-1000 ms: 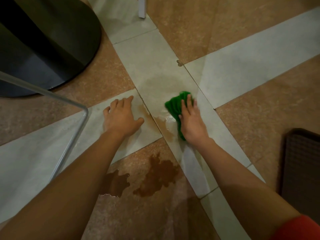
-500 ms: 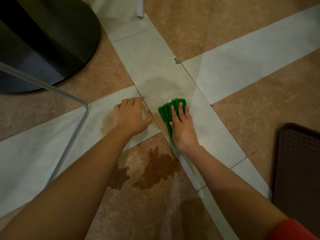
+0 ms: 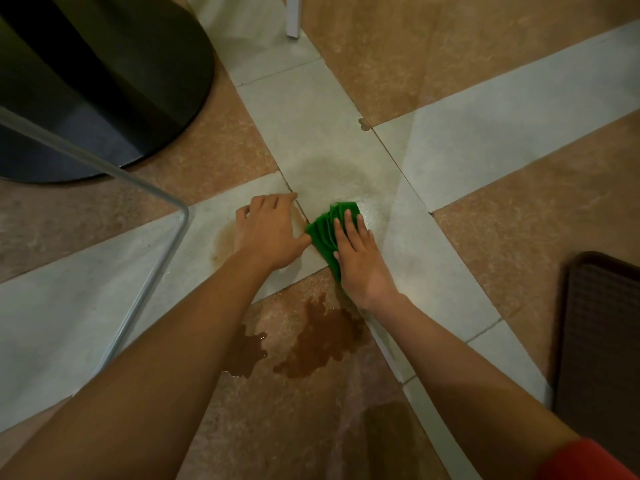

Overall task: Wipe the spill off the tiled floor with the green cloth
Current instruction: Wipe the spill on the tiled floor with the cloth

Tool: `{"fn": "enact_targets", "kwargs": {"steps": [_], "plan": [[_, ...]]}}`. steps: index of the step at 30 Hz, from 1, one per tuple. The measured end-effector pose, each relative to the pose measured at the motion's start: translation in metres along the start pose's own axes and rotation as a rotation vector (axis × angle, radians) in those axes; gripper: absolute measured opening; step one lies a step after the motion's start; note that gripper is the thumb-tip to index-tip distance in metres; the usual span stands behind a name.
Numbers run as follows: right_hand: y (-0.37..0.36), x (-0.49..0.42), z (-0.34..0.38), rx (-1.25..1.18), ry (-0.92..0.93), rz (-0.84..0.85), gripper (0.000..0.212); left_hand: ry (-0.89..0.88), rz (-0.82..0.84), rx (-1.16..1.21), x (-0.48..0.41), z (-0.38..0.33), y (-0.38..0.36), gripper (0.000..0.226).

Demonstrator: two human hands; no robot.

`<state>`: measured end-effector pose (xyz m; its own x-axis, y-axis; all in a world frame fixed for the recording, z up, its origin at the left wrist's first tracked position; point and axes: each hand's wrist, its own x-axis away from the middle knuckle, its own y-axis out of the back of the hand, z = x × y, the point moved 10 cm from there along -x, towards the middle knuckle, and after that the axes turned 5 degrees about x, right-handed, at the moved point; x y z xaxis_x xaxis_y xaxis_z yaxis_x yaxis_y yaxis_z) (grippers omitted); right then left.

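Green cloth (image 3: 323, 230), just 1, under right hand (image 3: 360, 265); 2 brown puddles (image 3: 322, 341) nearby.

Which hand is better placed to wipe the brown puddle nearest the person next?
Right. The right hand presses flat on the cloth, and the puddle lies just past the cloth's near end. The left hand rests bare on the floor, holding nothing.

The tiled floor (image 3: 485, 133) bears a brown spill (image 3: 322, 341), green cloth (image 3: 327, 230), black base (image 3: 121, 81) and dark mat (image 3: 602, 341).

Head-worn wide-angle view looks steeply down, close over the tiled floor (image 3: 502, 126).
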<state>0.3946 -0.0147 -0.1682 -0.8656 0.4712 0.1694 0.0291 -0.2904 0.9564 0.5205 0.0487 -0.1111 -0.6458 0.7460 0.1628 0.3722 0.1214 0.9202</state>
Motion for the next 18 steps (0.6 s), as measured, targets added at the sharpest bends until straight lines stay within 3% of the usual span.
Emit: {"fn": "enact_targets", "kwargs": {"steps": [5, 10, 16, 18], "plan": [[0.001, -0.018, 0.004, -0.078, -0.126, 0.007, 0.055, -0.005, 0.066, -0.036, 0.003, -0.001, -0.012, 0.072], [0.001, -0.01, 0.014, -0.002, 0.096, 0.046, 0.054, -0.023, 0.063, -0.043, 0.001, 0.0, -0.012, 0.069], [0.004, -0.02, 0.016, -0.025, -0.023, 0.006, 0.054, 0.024, 0.032, -0.024, 0.002, 0.017, -0.006, 0.068], [0.002, -0.02, 0.025, -0.023, 0.027, 0.009, 0.053, 0.026, 0.014, -0.002, 0.001, 0.017, -0.002, 0.067]]}}
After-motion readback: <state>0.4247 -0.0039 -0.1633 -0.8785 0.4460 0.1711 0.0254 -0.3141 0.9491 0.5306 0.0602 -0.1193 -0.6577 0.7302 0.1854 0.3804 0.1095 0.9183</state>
